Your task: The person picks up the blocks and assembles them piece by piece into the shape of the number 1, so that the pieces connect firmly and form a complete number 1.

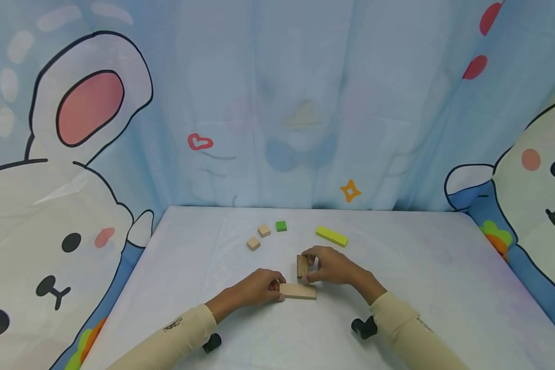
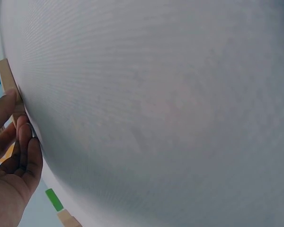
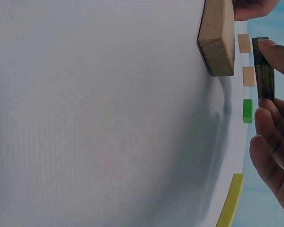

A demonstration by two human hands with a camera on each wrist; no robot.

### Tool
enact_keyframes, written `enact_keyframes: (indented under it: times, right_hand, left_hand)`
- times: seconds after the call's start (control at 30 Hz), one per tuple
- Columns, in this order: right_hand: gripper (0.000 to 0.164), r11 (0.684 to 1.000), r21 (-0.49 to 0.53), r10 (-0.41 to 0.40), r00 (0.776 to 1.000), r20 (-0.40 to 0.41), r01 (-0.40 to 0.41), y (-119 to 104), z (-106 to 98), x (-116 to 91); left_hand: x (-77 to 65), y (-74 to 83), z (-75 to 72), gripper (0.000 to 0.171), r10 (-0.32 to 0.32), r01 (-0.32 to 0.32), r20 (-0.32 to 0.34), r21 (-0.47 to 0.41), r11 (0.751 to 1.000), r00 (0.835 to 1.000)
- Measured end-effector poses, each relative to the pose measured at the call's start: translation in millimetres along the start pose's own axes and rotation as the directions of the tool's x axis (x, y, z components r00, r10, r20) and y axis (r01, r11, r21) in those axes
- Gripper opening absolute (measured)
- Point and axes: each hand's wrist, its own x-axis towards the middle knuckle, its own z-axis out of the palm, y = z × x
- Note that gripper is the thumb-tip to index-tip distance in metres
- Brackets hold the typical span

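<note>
My left hand point(image 1: 260, 287) pinches the left end of a long pale wooden block point(image 1: 299, 291) that lies on the white table. In the left wrist view, the thumb and fingertips of that hand meet the same block point(image 2: 7, 78) at the far left. Just behind it, my right hand point(image 1: 329, 265) holds a short dark brown wooden block point(image 1: 302, 267) between thumb and fingers. The right wrist view shows this dark block point(image 3: 264, 71) gripped at both ends, apart from the pale block point(image 3: 217, 40).
Farther back on the table point(image 1: 203, 246) lie two small pale wooden cubes point(image 1: 253, 243), a green block point(image 1: 281, 226) and a long yellow block point(image 1: 332, 236). A blue curtain point(image 1: 277, 103) with cartoon animals hangs behind and at the sides.
</note>
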Motion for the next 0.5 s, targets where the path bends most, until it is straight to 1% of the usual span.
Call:
enact_keyframes:
  times: [0.5]
  right_hand:
    - [0.068, 1.0, 0.014, 0.016, 1.0, 0.005, -0.017, -4.7, 4.3, 2.2]
  left_hand:
    - [0.1, -0.2, -0.5, 0.031, 0.014, -0.014, 0.003, 0.005, 1.0, 1.0]
